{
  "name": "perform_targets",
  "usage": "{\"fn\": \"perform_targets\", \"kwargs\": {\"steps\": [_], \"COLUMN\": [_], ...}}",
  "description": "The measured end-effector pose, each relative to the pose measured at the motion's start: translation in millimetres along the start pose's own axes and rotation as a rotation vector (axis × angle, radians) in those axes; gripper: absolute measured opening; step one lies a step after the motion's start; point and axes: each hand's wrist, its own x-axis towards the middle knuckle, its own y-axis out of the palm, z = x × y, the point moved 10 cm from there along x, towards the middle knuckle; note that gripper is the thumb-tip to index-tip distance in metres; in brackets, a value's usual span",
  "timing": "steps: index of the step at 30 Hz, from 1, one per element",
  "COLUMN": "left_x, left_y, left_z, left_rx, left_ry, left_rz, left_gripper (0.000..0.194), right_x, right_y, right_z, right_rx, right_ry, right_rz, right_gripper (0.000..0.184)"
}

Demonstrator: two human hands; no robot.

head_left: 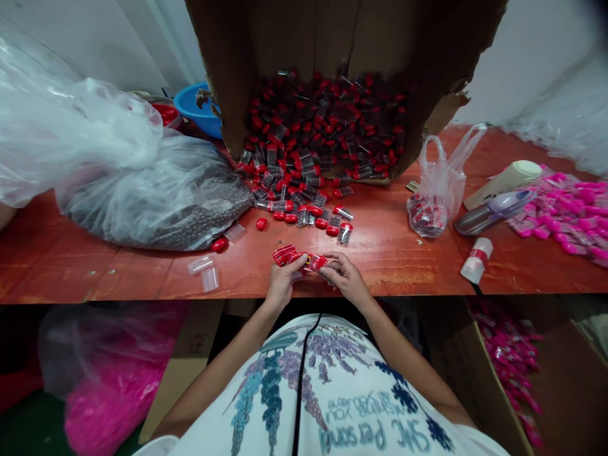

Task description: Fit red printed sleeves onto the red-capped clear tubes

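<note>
Both hands meet over the front edge of the table. My left hand (281, 283) is closed on several small red printed wrappers (285, 254) that fan out to its left, with the thumb on top. One red wrapper (314, 261) with a yellow and black mark stretches across to my right hand (350, 282), whose fingers pinch its right end. Whether something else sits under the right fingers is hidden. Just beyond the hands lie small clear tubes with red caps (345, 233), dark bits inside them.
A torn cardboard box (439, 82) on its side spills many red-capped tubes. On the left are a clear bag of dark beads (190, 202), a blue basin (197, 114) and empty clear tubes (209, 278). Rightward are a plastic bag (434, 190), bottles (491, 212) and pink items (570, 209).
</note>
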Motion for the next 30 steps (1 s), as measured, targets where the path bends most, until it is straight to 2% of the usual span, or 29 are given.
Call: {"fn": "perform_targets", "kwargs": {"steps": [6,9,16,18,21,24,30], "left_x": [-1.5,-5.4,-3.7,-3.7,-5.8,-7.2,-4.2], "left_y": [9.1,16.5,11.6,12.0,15.5,18.9,19.4], "left_z": [-3.2,-4.9,-15.5,-15.6,-14.9,-13.8,-11.1], "left_rx": [-0.010,0.016,0.031,0.037,0.037,0.040,0.099], "left_ry": [0.036,0.050,0.113,0.112,0.121,0.139,0.100], "left_rz": [0.070,0.110,0.048,0.057,0.089,0.116,0.122], "left_gripper": [0.025,0.032,0.043,0.047,0.048,0.043,0.042], "right_x": [-1.3,-1.9,-5.3,-6.1,-6.7,-7.5,-13.2], "right_y": [-2.8,-3.0,4.3,1.6,-1.9,2.4,-8.2], "right_z": [-0.6,0.9,11.9,14.1,9.8,0.5,24.4], "right_rx": [-0.008,-0.031,-0.065,-0.080,0.015,0.153,-0.125], "right_ry": [0.006,-0.015,-0.114,-0.123,-0.070,0.023,-0.186], "right_rz": [-0.062,-0.080,0.031,0.008,-0.041,-0.020,-0.137], "right_gripper": [0.033,0.032,0.043,0.042,0.042,0.042,0.032]}}
